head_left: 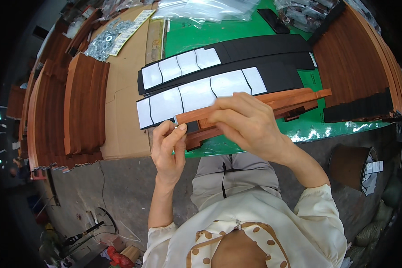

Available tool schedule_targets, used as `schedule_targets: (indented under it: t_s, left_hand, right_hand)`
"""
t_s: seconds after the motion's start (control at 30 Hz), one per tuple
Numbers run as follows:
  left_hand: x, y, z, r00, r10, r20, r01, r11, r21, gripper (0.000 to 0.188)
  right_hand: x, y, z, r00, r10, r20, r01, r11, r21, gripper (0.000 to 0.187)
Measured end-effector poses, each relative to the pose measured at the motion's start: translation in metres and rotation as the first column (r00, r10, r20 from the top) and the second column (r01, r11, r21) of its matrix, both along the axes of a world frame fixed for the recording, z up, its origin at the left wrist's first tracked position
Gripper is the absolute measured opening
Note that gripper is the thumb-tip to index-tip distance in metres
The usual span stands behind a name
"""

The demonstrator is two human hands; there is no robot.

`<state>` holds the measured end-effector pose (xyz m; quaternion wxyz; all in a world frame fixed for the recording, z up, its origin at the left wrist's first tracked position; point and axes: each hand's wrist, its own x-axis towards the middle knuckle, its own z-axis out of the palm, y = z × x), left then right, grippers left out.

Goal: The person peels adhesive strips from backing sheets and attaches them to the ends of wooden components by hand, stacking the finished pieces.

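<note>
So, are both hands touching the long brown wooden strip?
Yes, the left hand pinches its near end and the right hand grips the wooden strip further along.

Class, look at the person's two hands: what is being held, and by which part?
A long wooden strip: the right hand grips its near portion from above, and the left hand pinches its near end.

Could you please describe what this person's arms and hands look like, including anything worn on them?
Both hands are bare: no gloves, rings or watch show on the left hand or the right hand. The forearms are uncovered too. Cream sleeves are pushed up toward the elbows, and the cream top has a collar with brown dots.
</note>
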<state>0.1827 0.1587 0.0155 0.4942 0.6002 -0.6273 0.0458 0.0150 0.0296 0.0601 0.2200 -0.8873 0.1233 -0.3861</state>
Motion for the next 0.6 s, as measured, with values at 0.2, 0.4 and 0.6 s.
schedule_targets:
  t_s: [0.2,0.4,0.6]
  left_hand:
    - [-0.001,0.0,-0.001,1.0,0.003,0.022,-0.003,1.0,-0.022,0.028]
    - [-0.001,0.003,0.006,1.0,-0.01,-0.027,0.011,1.0,0.011,0.025]
    - [-0.007,-0.007,0.002,0.999,0.039,0.022,-0.037,0.998,-0.045,0.023]
  right_hand:
    - [0.009,0.014,-0.009,0.993,-0.037,-0.11,0.021,0.989,-0.145,0.034]
    - [0.014,0.008,-0.011,0.999,0.009,0.05,-0.01,1.0,0.009,0.028]
    - [0.016,0.01,-0.02,0.992,-0.048,0.117,0.06,0.993,-0.098,0.023]
